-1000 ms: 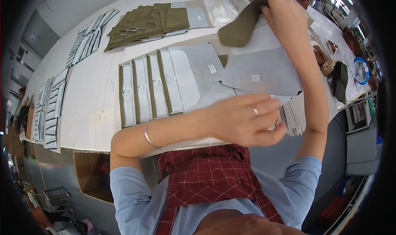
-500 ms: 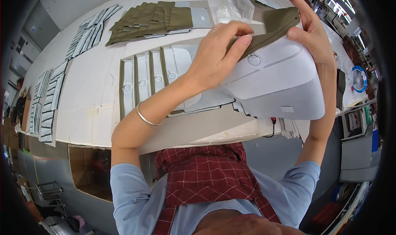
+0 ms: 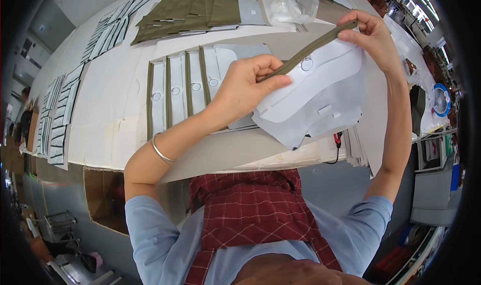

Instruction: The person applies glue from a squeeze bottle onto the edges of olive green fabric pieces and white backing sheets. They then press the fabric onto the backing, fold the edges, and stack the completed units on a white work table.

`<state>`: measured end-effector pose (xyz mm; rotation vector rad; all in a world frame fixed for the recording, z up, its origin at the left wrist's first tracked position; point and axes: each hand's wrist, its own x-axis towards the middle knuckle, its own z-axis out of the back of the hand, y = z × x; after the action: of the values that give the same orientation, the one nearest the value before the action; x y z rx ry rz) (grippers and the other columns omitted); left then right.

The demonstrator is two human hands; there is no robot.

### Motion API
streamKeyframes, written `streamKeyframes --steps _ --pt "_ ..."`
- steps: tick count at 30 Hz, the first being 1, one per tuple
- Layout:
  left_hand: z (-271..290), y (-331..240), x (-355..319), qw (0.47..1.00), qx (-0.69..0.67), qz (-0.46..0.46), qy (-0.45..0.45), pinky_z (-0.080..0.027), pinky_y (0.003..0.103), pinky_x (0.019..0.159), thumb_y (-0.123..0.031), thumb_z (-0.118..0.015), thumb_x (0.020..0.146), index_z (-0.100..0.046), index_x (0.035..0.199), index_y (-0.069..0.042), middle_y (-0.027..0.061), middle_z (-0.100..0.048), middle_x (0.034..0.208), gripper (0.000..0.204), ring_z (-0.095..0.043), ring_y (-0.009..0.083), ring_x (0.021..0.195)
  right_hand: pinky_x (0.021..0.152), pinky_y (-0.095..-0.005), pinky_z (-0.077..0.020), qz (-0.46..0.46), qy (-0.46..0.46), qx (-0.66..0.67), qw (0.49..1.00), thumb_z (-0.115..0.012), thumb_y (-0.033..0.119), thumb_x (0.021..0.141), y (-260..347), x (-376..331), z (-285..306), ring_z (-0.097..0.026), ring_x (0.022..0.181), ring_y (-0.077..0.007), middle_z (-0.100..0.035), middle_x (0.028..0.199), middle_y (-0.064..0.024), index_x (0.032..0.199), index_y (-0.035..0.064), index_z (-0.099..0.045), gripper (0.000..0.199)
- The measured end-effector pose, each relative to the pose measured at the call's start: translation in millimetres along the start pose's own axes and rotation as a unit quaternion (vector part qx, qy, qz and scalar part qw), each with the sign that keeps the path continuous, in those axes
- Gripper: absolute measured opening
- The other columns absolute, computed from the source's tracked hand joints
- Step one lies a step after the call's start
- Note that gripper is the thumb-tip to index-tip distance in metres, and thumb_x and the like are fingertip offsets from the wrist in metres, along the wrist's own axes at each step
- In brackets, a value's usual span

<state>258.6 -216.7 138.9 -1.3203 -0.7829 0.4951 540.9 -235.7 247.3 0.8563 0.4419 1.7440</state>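
Olive-banded white-and-grey panel (image 3: 320,95), one, slants above the white table (image 3: 107,114), its band showing narrower than half a second ago; left hand (image 3: 244,87) and right hand (image 3: 372,40) pinch its ends. Leftward, four olive-edged white panels (image 3: 195,102) overlap, seemingly atop more.

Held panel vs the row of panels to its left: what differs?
The held panel is pinched along its olive edge by the left hand and right hand; the row of panels lies on the table. The held panel's olive edge slants across the view; the row's run nearly upright in it. The held panel is single; the row has four, overlapping. Shared: olive edging, white facing, circular marks.
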Motion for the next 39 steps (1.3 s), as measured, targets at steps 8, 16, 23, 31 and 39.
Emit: streamKeyframes --steps 8,16,23,31,39 --pt "-20 13 -50 0.993 -0.07 0.092 -0.034 -0.041 0.018 0.058 -0.019 -0.057 0.1 -0.06 0.092 0.0 -0.0068 -0.047 0.065 0.02 -0.045 0.0023 0.061 0.073 -0.0225 -0.04 0.103 0.031 0.019 0.994 -0.074 0.021 0.084 -14 39 -25 -0.053 0.082 -0.0052 -0.058 0.079 0.0051 0.086 0.0072 -0.064 0.017" --pt "4 30 -85 0.905 -0.258 0.334 -0.063 -0.059 0.03 0.076 -0.028 -0.051 0.103 -0.063 0.099 -0.001 0.012 -0.066 0.103 0.03 -0.069 0.0174 0.092 0.068 -0.0247 -0.0363 0.146 0.208 0.006 0.967 -0.075 0.025 0.084 -28 134 -167 -0.045 0.074 -0.0073 -0.051 0.074 0.0046 0.085 0.0052 -0.062 0.023" --pt "35 19 -127 0.881 -0.18 0.406 0.162 -0.056 0.025 0.063 -0.019 -0.063 0.096 -0.063 0.094 0.001 0.0112 -0.071 0.084 0.02 -0.071 0.015 0.078 0.068 -0.0258 -0.0364 0.096 0.281 0.022 0.955 -0.075 0.027 0.084 -79 152 -241 -0.045 0.073 -0.0077 -0.053 0.075 0.0041 0.085 0.0055 -0.062 0.025" --pt "43 -9 -150 0.896 0.017 0.364 0.254 -0.048 0.025 0.052 -0.028 -0.067 0.094 -0.061 0.076 -0.002 0.005 -0.063 0.059 0.032 -0.062 0.0117 0.053 0.07 -0.0283 -0.0471 0.109 0.147 -0.068 0.981 -0.075 0.02 0.082 -128 140 -138 -0.058 0.077 -0.0098 -0.064 0.081 0.0001 0.095 0.0041 -0.065 0.023" --pt "39 -25 -127 0.925 0.2 0.229 0.226 -0.05 0.031 0.06 -0.023 -0.066 0.092 -0.064 0.114 -0.009 0.0061 -0.069 0.075 0.026 -0.066 0.0209 0.066 0.052 -0.0286 -0.0445 -0.342 0.04 -0.234 0.909 -0.074 0.049 0.081 -219 -10 20 -0.054 0.056 -0.0137 -0.057 0.065 -0.0023 0.074 0.006 -0.063 0.045"
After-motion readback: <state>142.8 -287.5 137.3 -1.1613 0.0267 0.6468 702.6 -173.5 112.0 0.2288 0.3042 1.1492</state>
